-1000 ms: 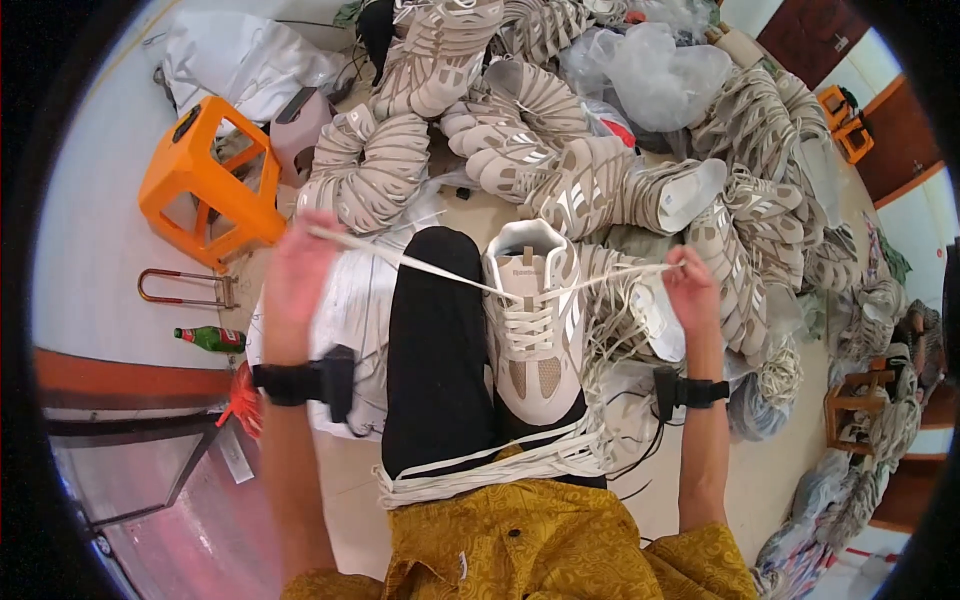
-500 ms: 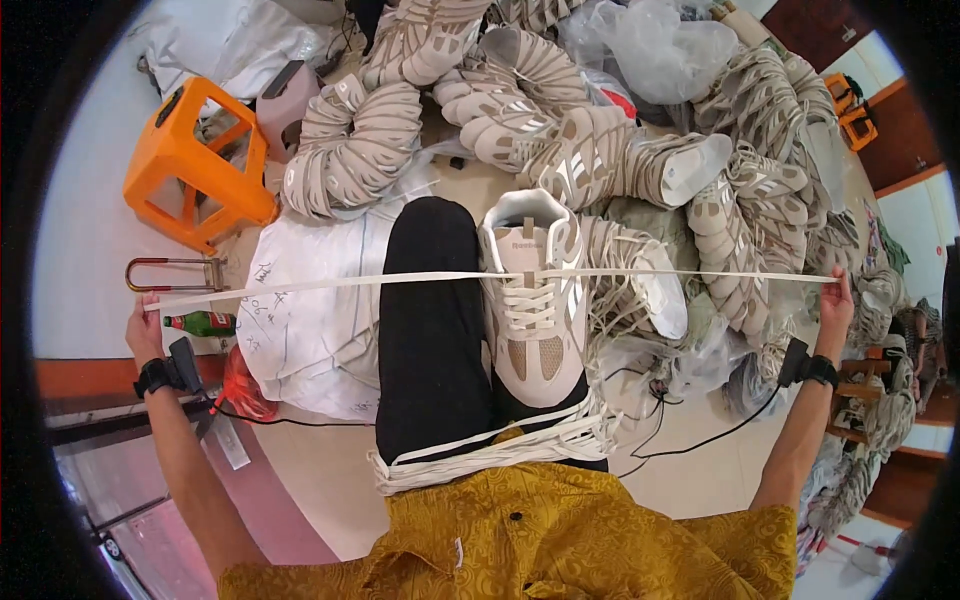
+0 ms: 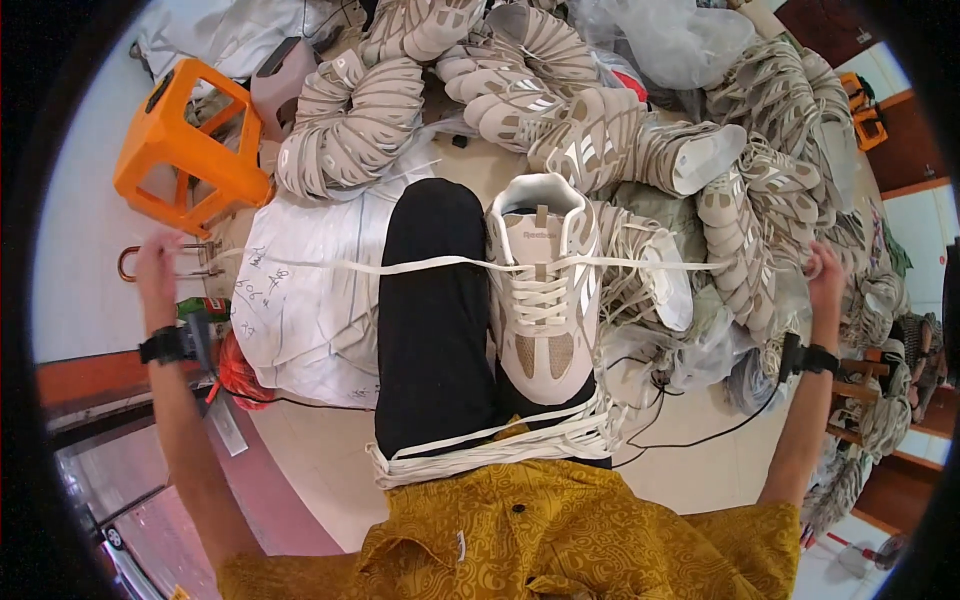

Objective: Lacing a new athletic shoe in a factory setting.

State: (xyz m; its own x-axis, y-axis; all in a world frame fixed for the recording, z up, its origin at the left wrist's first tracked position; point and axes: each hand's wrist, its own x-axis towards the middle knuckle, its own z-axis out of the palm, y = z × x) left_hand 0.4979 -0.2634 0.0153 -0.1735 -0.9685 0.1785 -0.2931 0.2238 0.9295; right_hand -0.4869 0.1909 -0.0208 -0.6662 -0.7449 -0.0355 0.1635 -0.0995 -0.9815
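A beige shoe upper (image 3: 545,375) rests on my right thigh, its opening away from me and its toe toward me. A flat cream shoelace (image 3: 420,266), threaded through its top eyelets, runs out to both sides across my black trouser leg. My left hand (image 3: 157,275) is raised at the far left, near the lace's blurred end; motion smears its fingers. On the other side, my right hand (image 3: 825,272) is apart from the lace's right end, fingers loosely bent with a gap between them. A bundle of cream laces (image 3: 500,445) lies across my lap.
Curved stacks of beige shoe uppers (image 3: 350,130) fill the floor ahead and right. An orange stool (image 3: 185,150) stands at the left, near a green bottle (image 3: 205,308) and a white sack (image 3: 310,300). Black cables (image 3: 700,445) run from both wrist straps.
The lace, pulled taut before, now hangs slacker with its right end free of my right hand. Both hands have moved slightly up and my left hand has blurred.
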